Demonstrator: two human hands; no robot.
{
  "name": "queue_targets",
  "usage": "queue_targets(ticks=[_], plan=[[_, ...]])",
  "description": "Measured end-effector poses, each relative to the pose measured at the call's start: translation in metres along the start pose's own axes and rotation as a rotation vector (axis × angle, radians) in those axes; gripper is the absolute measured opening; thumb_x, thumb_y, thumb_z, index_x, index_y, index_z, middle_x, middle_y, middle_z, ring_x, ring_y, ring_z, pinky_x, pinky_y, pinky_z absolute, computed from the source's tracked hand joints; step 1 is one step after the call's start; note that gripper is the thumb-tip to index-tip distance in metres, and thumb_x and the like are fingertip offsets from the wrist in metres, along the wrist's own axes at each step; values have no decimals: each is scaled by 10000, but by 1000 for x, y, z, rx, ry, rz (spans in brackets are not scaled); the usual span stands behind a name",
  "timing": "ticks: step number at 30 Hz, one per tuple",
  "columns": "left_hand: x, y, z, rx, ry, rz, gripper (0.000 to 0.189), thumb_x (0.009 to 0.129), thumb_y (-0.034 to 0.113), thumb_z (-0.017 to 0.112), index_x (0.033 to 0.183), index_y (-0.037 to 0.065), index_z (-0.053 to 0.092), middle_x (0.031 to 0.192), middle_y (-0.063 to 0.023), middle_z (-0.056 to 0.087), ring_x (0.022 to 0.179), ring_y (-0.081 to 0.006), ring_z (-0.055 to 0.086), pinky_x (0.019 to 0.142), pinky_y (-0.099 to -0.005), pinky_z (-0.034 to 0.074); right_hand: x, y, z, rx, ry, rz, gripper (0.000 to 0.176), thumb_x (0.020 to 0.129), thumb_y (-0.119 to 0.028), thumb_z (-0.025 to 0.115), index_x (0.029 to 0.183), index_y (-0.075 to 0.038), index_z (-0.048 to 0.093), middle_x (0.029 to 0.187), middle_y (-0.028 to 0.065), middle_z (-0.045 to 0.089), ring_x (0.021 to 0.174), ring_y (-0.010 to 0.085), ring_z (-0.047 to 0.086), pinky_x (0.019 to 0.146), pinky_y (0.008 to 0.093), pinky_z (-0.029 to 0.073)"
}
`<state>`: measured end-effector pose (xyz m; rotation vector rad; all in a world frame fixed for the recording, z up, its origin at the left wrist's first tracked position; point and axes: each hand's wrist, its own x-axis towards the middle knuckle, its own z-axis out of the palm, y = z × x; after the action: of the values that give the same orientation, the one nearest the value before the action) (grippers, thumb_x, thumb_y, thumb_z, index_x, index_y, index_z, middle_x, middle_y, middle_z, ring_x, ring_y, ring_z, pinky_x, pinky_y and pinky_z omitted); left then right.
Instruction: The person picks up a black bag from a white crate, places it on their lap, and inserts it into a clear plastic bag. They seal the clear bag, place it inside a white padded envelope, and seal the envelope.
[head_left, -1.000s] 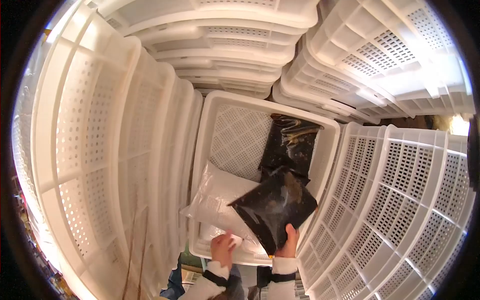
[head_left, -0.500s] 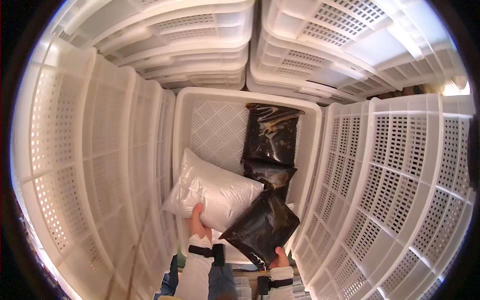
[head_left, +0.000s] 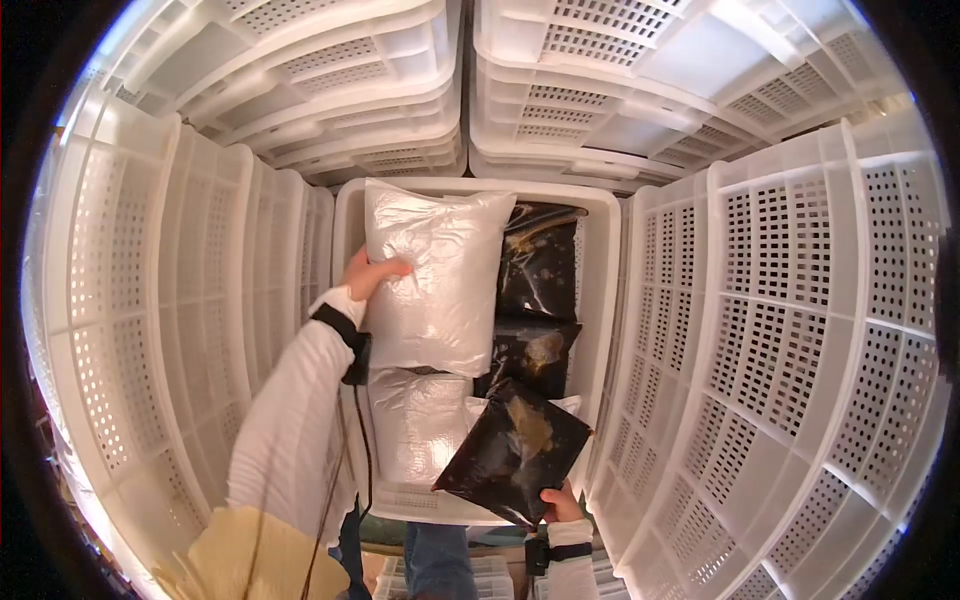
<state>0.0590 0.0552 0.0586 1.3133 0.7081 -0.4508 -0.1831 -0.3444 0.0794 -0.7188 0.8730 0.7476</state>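
Note:
My left hand (head_left: 372,272) grips the left edge of a plump white plastic mailer bag (head_left: 440,290), its thumb on top. That bag is over the far left part of a white plastic crate (head_left: 602,260). In my right hand (head_left: 562,503) is the lower corner of a black plastic mailer bag (head_left: 518,455), tilted over the crate's near right part. Beneath it, a second white bag (head_left: 415,420) lies at the near left. Along the right side rest two more black bags, one far (head_left: 540,265) and one in the middle (head_left: 530,355). Another white bag's edge peeks out under the held black one.
Tall perforated white crates stand on the left (head_left: 200,320) and right (head_left: 780,280). More stacked crates (head_left: 570,100) close off the far side. Below the near rim, jeans-clad legs (head_left: 438,560) and further crates (head_left: 480,580) show.
My left hand has carried the white bag forward and straightened it over the crate's far left, uncovering the white bag beneath. My right hand still holds the black bag in nearly the same place.

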Motion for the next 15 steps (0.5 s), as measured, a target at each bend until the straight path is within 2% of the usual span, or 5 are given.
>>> queue_targets(ticks=[3,6,9,12,15], plan=[[14,-5,-14,86,117,76,711,613,132,747,1223,-23,417,1107,-148,554,975,-247,565,864,-346,443,4,5,-3,2,-9,-18,633,616,-45,785,1176,-37,490,951,34,605,829,174,611,686,306,520],[2,-7,-9,91,251,96,698,645,127,712,1247,-21,392,1160,-157,526,1003,-258,552,874,-347,439,6,10,-15,-24,-18,-8,625,621,-45,781,1176,-43,492,949,29,599,816,171,607,685,303,519],[3,-25,-2,266,369,240,655,708,146,676,1277,5,381,1241,-206,462,1116,-301,490,946,-375,397,10,11,-13,-22,-6,-31,633,625,-50,783,1183,-47,486,962,25,589,811,168,604,677,291,517],[-11,-17,35,1047,688,834,619,772,210,645,1316,85,376,1341,-200,370,1238,-332,374,1028,-451,305,4,10,1,7,16,-45,645,628,-54,782,1195,-46,475,981,26,584,815,162,604,666,277,515],[-1,8,62,1501,399,817,624,810,329,606,1356,176,345,1402,-156,299,1305,-326,278,1061,-528,211,8,14,-4,10,-1,-36,662,627,-54,783,1207,-42,464,1007,33,582,831,164,604,675,277,513]])
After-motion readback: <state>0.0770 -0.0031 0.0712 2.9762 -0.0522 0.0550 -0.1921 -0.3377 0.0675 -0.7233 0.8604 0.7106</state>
